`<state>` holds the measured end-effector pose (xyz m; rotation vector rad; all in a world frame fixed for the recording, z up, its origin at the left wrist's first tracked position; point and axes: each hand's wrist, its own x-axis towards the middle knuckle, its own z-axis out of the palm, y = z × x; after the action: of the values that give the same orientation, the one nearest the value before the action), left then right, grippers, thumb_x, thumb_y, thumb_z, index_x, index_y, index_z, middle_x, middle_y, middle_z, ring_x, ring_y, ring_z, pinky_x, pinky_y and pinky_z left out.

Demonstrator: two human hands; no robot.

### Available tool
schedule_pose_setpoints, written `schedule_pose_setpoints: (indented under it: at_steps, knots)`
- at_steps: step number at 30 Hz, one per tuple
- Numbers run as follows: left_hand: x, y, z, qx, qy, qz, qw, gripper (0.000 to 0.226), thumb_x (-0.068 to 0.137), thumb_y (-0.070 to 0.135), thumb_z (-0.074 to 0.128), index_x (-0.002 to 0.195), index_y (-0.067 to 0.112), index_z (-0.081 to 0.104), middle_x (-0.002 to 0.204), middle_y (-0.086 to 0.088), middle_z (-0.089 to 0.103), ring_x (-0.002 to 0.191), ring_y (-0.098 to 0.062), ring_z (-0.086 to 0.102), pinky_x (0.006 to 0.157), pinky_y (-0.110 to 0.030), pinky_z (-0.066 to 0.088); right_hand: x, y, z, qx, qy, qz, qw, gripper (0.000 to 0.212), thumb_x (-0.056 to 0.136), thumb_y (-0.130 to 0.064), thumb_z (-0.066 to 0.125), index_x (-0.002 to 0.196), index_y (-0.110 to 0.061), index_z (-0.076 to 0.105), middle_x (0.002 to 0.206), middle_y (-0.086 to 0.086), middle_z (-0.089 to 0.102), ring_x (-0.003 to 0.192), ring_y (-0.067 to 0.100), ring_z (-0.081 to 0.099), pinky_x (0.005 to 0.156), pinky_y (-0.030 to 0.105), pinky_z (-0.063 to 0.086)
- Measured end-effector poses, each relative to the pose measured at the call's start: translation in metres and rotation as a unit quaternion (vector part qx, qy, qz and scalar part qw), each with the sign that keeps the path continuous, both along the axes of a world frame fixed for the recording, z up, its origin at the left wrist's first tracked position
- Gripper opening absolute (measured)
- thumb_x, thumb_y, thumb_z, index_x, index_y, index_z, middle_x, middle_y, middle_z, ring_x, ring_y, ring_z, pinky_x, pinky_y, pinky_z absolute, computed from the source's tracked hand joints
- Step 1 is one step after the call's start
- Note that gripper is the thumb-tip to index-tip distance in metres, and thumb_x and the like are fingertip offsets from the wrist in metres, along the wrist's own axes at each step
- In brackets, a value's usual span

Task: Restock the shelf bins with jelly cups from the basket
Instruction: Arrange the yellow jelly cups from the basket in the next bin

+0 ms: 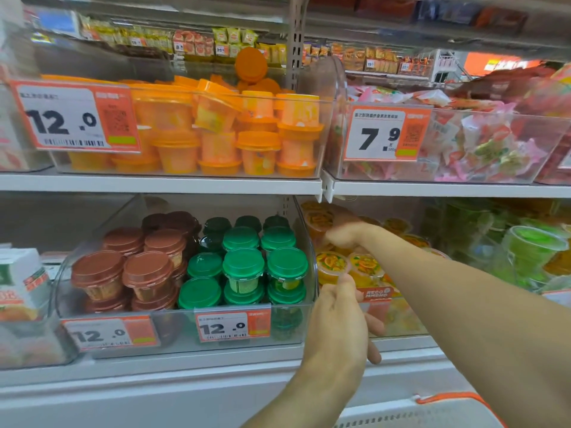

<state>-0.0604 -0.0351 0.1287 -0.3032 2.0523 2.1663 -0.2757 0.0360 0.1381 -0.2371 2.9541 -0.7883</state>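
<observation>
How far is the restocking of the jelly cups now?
Partly done. The lower bin already holds several orange jelly cups. In hand: the left hand pinches one orange jelly cup at the bin's front, while the right hand reaches among the cups inside. Only the basket's rim shows, so what is left is unclear.

- I face white metal shelving (160, 183) — two tiers, joined at a slotted grey upright (297, 35).
- Orange-and-white price tags (75, 117) hang along the front.
- Beyond the top shelf I see another stocked aisle (380, 61) — brightly, evenly lit.
</observation>
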Motion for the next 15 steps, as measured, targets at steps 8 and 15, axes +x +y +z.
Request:
schedule_pose_setpoints:
  at_steps: [8, 15]
  knots:
    - [0.000, 0.003, -0.001, -0.017, 0.000, -0.014, 1.000, 0.041, 0.106, 0.047, 0.021, 0.100, 0.021, 0.052, 0.066, 0.000, 0.068, 0.043, -0.012, 0.052, 0.051, -0.027, 0.035, 0.007, 0.000, 0.002, -0.054, 0.004, -0.017, 0.998, 0.085, 0.068, -0.011, 0.086, 0.141, -0.016, 0.043, 0.131, 0.009, 0.058, 0.114, 0.028, 0.059, 0.094, 0.042, 0.055]
    - [0.011, 0.005, 0.002, -0.116, 0.032, -0.063, 0.991, 0.024, 0.104, 0.036, 0.038, 0.102, 0.017, 0.053, 0.081, -0.005, 0.071, 0.055, -0.016, 0.055, 0.053, -0.025, 0.042, 0.066, 0.043, 0.016, -0.113, 0.071, -0.011, 0.991, 0.064, 0.073, -0.018, 0.087, 0.130, -0.009, 0.058, 0.123, 0.005, 0.065, 0.116, 0.025, 0.063, 0.094, 0.034, 0.052]
